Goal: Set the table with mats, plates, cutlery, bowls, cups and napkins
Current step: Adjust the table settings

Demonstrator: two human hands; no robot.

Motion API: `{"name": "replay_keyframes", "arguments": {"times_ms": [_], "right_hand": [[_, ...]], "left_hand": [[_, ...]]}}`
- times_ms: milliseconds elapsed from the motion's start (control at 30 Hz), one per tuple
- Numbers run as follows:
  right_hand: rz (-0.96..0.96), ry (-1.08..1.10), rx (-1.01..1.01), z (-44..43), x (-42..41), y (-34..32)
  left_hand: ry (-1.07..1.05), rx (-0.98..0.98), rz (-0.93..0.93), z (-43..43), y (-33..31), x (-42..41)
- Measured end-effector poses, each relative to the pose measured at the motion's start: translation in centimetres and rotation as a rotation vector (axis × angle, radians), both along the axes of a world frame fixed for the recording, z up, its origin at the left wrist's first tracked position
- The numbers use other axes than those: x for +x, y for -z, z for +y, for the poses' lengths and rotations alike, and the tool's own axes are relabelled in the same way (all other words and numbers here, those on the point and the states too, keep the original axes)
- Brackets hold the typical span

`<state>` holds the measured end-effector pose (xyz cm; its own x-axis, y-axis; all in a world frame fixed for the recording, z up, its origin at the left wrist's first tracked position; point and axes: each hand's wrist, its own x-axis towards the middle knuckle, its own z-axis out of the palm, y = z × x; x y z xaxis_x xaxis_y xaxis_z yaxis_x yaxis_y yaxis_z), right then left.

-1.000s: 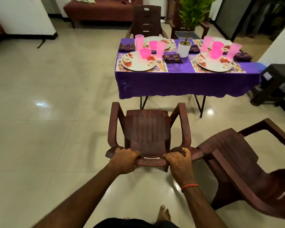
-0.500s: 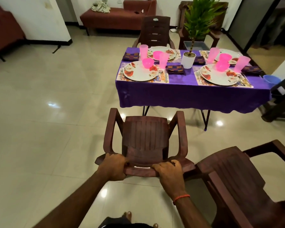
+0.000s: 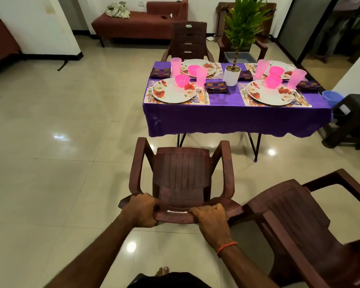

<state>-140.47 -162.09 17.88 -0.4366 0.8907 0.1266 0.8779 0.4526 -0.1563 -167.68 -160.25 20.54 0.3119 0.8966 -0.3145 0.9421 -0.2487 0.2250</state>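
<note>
Nearly done: table [image 3: 237, 119], upper right of frame, has 4 settings w/ mats [image 3: 204, 100], plates [image 3: 170, 93], bowls [image 3: 182, 80], cups [image 3: 201, 76], napkins [image 3: 216, 87]; cutlery [image 3: 199, 94] visible at near two only. L hand [image 3: 140, 212] + R hand [image 3: 211, 220] grip chair [image 3: 182, 175] top rail, lower centre, fingers [image 3: 216, 207] curled round it. Left, prob.: seating chairs.

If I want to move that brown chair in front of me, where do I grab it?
Grab the brown chair by the top edge of its back, coming from behind, with one hand near each corner. That edge is thick and faces you, and the left hand and right hand curl over it there. The armrests slope away, so they would probably be harder to hold.
</note>
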Motion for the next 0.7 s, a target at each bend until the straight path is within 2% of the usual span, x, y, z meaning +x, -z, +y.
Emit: {"name": "replay_keyframes", "arguments": {"times_ms": [367, 700], "right_hand": [[0.001, -0.001, 0.015, -1.2, 0.0, -0.1], [0.038, 0.005, 0.063, -1.6, -0.2, -0.4]], "left_hand": [[0.009, -0.063, 0.006, -1.0, 0.5, -0.6], [0.036, -0.021, -0.033, -1.1, 0.3, -0.5]]}}
